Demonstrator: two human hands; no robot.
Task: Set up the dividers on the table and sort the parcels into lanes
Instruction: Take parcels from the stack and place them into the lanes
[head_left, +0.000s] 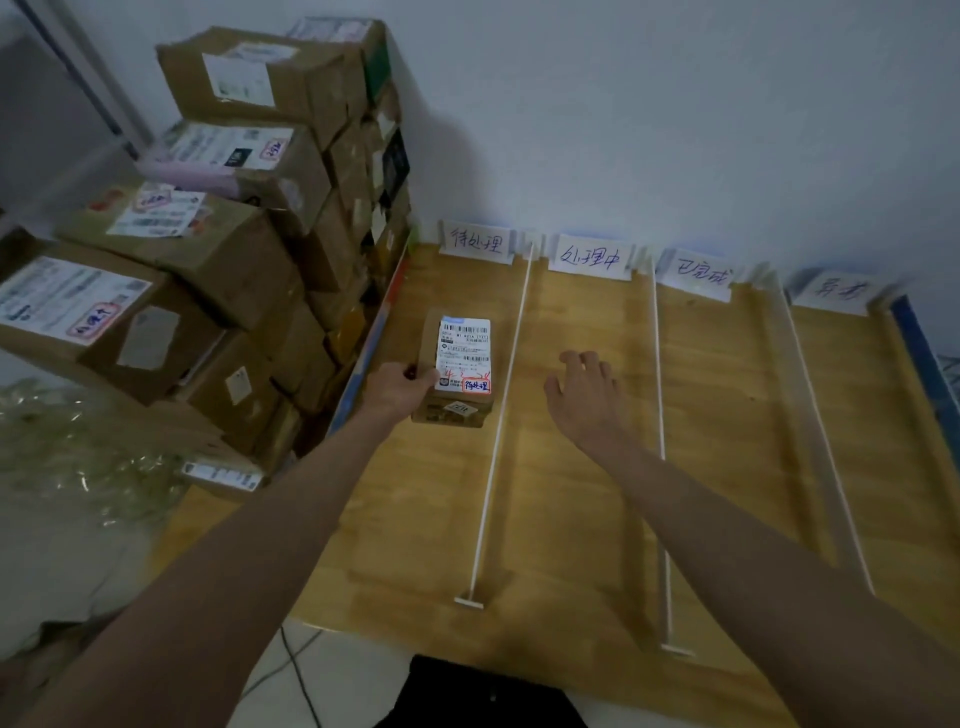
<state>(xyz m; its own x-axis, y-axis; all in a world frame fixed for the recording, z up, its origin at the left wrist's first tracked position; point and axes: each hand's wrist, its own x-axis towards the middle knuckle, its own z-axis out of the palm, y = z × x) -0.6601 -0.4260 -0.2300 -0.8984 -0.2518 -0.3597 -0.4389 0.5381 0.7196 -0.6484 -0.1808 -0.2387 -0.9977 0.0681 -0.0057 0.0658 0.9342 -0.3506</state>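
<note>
Left hand (402, 387) grips the small parcel (457, 366) in the leftmost lane; right hand (584, 392) hovers spread just beside. Best set it flat, clear of the divider (506, 395) between them.

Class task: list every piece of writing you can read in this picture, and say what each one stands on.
"待处理": sign card at the wall, leftmost lane.
"处理中": second sign card.
"已完成": third sign card.
Fourth sign card: blurred, not surely readable.
"待处理": red-edged sticker on the parcel gripped by the left hand.
Parcel's shipping label: barcodes, print too small.
Stacked boxes: labels too blurred.
</note>
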